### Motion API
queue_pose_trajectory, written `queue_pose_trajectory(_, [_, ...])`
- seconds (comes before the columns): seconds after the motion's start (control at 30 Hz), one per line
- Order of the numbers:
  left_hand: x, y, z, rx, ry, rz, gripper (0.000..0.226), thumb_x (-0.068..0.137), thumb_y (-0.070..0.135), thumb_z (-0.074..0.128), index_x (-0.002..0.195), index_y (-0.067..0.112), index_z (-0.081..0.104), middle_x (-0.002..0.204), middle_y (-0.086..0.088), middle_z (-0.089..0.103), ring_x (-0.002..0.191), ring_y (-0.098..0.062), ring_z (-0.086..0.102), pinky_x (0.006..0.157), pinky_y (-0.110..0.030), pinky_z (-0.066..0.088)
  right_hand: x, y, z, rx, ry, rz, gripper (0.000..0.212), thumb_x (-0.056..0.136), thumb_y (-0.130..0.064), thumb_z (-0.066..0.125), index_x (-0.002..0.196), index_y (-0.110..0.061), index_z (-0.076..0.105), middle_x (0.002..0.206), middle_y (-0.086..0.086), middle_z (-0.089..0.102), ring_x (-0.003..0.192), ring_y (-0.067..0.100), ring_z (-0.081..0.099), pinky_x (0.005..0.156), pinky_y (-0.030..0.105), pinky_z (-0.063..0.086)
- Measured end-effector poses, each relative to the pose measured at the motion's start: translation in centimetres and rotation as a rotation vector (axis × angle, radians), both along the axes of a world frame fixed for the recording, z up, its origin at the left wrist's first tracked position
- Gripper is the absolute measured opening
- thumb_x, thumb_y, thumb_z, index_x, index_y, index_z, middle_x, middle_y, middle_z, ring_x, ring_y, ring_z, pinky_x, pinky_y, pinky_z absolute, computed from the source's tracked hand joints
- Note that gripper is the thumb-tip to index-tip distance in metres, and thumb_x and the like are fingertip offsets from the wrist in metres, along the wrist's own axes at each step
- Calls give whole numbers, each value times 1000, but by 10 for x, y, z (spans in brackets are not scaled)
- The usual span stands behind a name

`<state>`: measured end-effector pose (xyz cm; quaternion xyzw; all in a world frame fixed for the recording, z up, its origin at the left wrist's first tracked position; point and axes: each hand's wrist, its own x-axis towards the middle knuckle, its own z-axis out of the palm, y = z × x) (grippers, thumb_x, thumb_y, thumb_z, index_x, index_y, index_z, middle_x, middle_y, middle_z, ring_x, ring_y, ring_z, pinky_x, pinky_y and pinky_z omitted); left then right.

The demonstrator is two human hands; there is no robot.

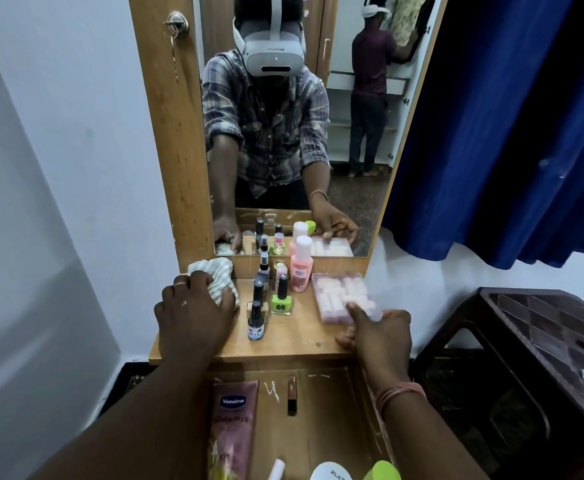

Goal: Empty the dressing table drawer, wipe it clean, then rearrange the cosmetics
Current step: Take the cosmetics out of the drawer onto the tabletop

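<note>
On the dressing table top (297,336), my left hand (193,313) is closed over a striped cloth (216,271) at the back left. My right hand (378,329) grips the near corner of a clear pink box (340,292) lying flat at the right. Between them stand small bottles: a dark spray bottle labelled Nivea (256,323), a green nail polish (281,297) and a pink bottle with a white cap (302,265). Below, the open drawer (321,420) holds a pink Vaseline tube (233,427) and a dark lipstick (292,396).
A mirror (283,133) behind the table top reflects me and another person at a wardrobe. A dark plastic stool (553,344) stands to the right under a blue curtain (508,133). A white and a green object (382,471) lie at the drawer's near edge.
</note>
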<state>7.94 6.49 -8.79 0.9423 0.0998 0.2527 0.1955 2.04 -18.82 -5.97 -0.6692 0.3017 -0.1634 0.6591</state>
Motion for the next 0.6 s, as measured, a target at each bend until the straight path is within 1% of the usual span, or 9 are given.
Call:
queue_pose_trajectory(0.17, [1, 1, -1, 2, 2, 3, 43, 92, 55, 55, 122, 24, 59, 122, -12, 63, 111, -34, 57, 91, -49, 48, -7, 3, 4, -28, -13, -23, 42, 91, -26, 74, 113, -15, 41, 77, 13, 74, 53, 24, 73, 61, 38, 62])
queue_pose_trajectory(0.23, [1, 1, -2, 2, -2, 4, 43, 91, 54, 55, 122, 24, 59, 122, -12, 63, 111, -34, 57, 91, -49, 47, -15, 13, 2, -172, -68, -42, 36, 93, -33, 71, 108, -20, 41, 84, 7, 71, 58, 25, 73, 63, 42, 62])
queue_pose_trajectory(0.27, [1, 0, -2, 2, -4, 2, 43, 91, 54, 55, 122, 24, 58, 121, -12, 62, 111, -34, 56, 91, -49, 47, -22, 20, 0, -282, -129, -43, 30, 93, -35, 68, 103, -23, 43, 84, 2, 69, 62, 21, 71, 64, 42, 61])
queue_pose_trajectory(0.3, [1, 1, -2, -1, -3, 1, 43, 91, 54, 55, 122, 24, 58, 121, -12, 62, 111, -35, 56, 91, -49, 47, -30, 30, -4, -374, -196, -27, 25, 94, -35, 67, 95, -24, 45, 80, -5, 68, 65, 11, 68, 65, 38, 58])
queue_pose_trajectory(0.33, [1, 1, -2, -3, -3, 1, 43, 91, 54, 55, 122, 23, 58, 121, -13, 62, 110, -35, 56, 91, -49, 47, -39, 41, -8, -444, -253, 21, 23, 94, -33, 67, 88, -24, 47, 71, -9, 65, 64, 3, 64, 63, 31, 54])
queue_pose_trajectory(0.37, [1, 1, -2, -1, -2, 1, 43, 91, 54, 55, 121, 23, 58, 120, -13, 62, 110, -35, 56, 91, -49, 47, -48, 51, -12, -498, -284, 104, 25, 93, -32, 68, 82, -22, 47, 64, -10, 62, 61, 1, 60, 59, 26, 49])
queue_pose_trajectory(0.4, [0, 1, -3, 2, -1, 2, 43, 92, 54, 55, 121, 22, 58, 120, -13, 62, 110, -35, 56, 91, -49, 47, -55, 60, -18, -538, -281, 225, 28, 93, -33, 68, 79, -21, 47, 60, -7, 60, 57, 4, 58, 54, 26, 45])
queue_pose_trajectory(0.5, [1, 1, -2, 2, 0, -5, 45, 92, 56, 52, 122, 23, 57, 120, -13, 61, 111, -34, 55, 92, -48, 46, -68, 74, -32, -763, -145, 621, 31, 90, -45, 66, 80, -21, 49, 63, -3, 58, 60, 13, 55, 53, 26, 40])
queue_pose_trajectory(0.6, [-1, 1, -1, 9, 10, -4, 47, 93, 57, 51, 123, 21, 57, 122, -13, 61, 112, -34, 55, 92, -48, 46, -67, 72, -46, -923, 19, 769, 27, 86, -44, 65, 79, -21, 54, 66, -7, 59, 63, 6, 55, 54, 21, 37])
